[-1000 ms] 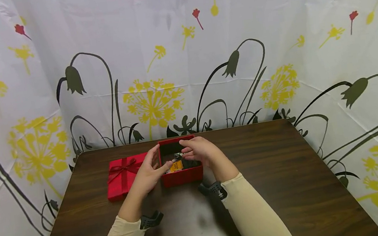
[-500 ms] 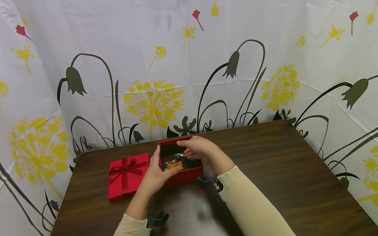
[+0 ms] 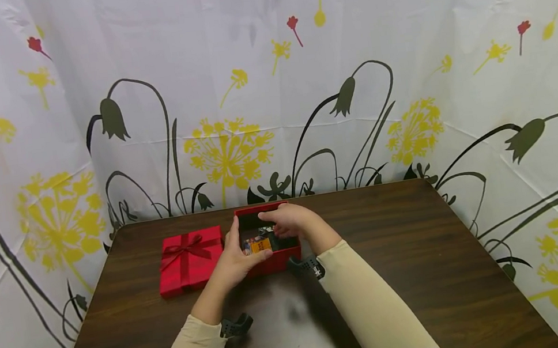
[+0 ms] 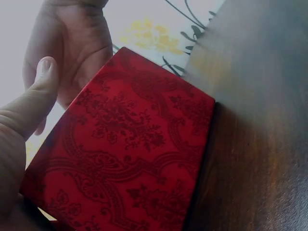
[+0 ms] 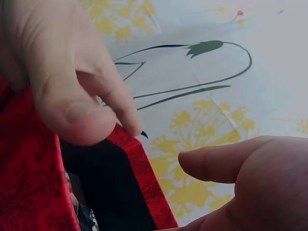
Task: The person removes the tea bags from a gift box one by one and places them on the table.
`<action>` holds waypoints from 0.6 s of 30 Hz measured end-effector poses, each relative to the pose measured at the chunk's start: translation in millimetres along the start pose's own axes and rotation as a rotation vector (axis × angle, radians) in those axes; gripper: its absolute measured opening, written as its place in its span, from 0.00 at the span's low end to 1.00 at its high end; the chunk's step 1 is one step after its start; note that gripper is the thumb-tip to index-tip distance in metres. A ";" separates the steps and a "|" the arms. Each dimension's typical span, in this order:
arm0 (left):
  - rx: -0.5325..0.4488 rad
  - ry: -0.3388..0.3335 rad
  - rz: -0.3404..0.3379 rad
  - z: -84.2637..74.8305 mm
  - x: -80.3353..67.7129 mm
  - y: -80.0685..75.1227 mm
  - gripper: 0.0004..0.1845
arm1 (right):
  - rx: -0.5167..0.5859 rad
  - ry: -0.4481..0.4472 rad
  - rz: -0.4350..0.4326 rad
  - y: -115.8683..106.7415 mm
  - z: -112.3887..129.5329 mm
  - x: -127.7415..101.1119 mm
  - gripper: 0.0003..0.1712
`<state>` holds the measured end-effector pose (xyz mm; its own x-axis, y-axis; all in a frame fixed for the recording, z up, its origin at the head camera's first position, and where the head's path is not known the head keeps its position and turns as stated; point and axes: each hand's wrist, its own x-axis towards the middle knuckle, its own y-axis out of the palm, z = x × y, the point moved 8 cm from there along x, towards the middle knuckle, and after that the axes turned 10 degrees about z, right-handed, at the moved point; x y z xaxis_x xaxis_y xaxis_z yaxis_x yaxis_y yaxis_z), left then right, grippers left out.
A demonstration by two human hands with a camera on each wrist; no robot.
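A red open box (image 3: 269, 263) stands on the brown table (image 3: 398, 252), with an orange packet (image 3: 261, 245) and dark items inside. My left hand (image 3: 237, 260) grips its front left corner, thumb over the rim and fingers up the left wall. The left wrist view shows the patterned red box (image 4: 134, 144) close up with my thumb (image 4: 33, 96) along its edge. My right hand (image 3: 289, 222) is curled over the box's far right part, fingers dipping inside. In the right wrist view my thumb (image 5: 62, 82) hovers at the box (image 5: 29, 183) rim; whether it holds anything is unclear.
The red lid (image 3: 191, 259) with a ribbon bow lies flat just left of the box. A flowered white curtain (image 3: 268, 82) closes in the table at the back and both sides. Bare tabletop stretches to the right and towards me.
My left hand has slid forward and closed round the box's front left corner. My right hand has sunk lower into the box. The box and lid have stayed put.
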<state>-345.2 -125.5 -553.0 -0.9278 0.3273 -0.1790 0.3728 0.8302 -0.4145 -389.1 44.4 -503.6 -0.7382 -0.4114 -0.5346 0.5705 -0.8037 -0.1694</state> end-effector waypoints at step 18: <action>0.014 0.021 -0.001 0.7 3.6 5.8 0.76 | -0.252 0.054 0.009 5.3 2.7 10.9 0.46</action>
<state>-346.4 -119.9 -556.7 -0.9282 0.3361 -0.1597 0.3719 0.8243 -0.4268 -395.1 34.5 -508.1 -0.7164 -0.3894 -0.5789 0.6537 -0.6647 -0.3618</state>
